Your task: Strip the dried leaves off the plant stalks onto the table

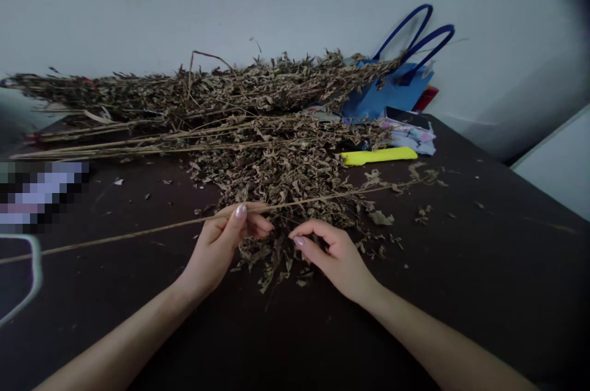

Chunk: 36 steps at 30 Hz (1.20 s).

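Observation:
My left hand pinches a long thin dried stem that runs from the far left edge across to the right over the dark table. My right hand hovers just right of it with fingers curled in a pinch, close to the stem and above a heap of stripped dried leaves. What the right fingers hold, if anything, I cannot make out. Behind the heap lies a big bundle of dried leafy branches.
A blue bag with dark handles leans on the wall at the back right. A yellow object and some folded cloth lie beside it. A white wire hanger sits at the left edge. Leaf crumbs dot the tabletop.

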{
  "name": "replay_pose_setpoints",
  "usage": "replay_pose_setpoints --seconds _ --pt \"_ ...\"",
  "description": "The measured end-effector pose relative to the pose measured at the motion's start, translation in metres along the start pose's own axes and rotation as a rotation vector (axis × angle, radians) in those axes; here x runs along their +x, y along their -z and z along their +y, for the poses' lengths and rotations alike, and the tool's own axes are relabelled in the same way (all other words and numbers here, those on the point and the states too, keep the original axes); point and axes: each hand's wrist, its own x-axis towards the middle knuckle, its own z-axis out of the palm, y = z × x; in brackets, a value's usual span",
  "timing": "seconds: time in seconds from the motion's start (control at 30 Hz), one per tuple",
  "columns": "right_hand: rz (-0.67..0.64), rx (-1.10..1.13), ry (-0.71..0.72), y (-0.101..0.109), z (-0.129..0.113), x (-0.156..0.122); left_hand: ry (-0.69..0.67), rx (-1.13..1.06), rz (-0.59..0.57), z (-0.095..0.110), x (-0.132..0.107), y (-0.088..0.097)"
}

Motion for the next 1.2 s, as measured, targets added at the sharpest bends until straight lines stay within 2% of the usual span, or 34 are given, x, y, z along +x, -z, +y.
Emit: replay_pose_setpoints --seconds 0.1,0.2,0.27,0.4,0.5,0.63,0.77,0.93,1.07,1.2 --pt "0.038 -0.125 0.157 0.003 -0.004 0.0 0.0 -0.014 0.014 0.004 0.002 0.002" --pt "0.077 -0.102 0.142 0.005 -0.003 0.001 0.002 -0.017 0.034 0.004 0.003 0.002" --pt "0.087 0.039 0.053 0.006 0.001 0.003 -0.001 -0.006 0.038 0.004 0.004 0.003" --pt "0.127 0.509 -0.162 0.007 0.01 0.009 -0.016 0.027 0.034 0.002 0.006 0.006" --pt "0.17 0.785 -0.218 0.01 0.015 0.015 -0.043 0.046 0.035 0.002 0.006 0.007" --pt "0.246 0.96 -0.279 0.014 0.018 0.018 -0.049 0.1 0.001 0.005 0.006 0.008" --pt "0.265 1.011 -0.281 0.015 0.018 0.018 -0.027 0.08 -0.007 0.005 0.007 0.008" --pt "0.205 0.969 -0.231 0.009 0.014 0.016 -0.023 -0.028 -0.036 0.001 0.006 0.008" --pt "0.168 0.915 -0.195 0.001 0.011 0.012 0.031 0.059 -0.091 -0.001 0.001 0.005" --pt "0.093 0.918 -0.222 -0.004 0.009 0.01 0.096 0.093 -0.124 -0.004 -0.005 -0.002"
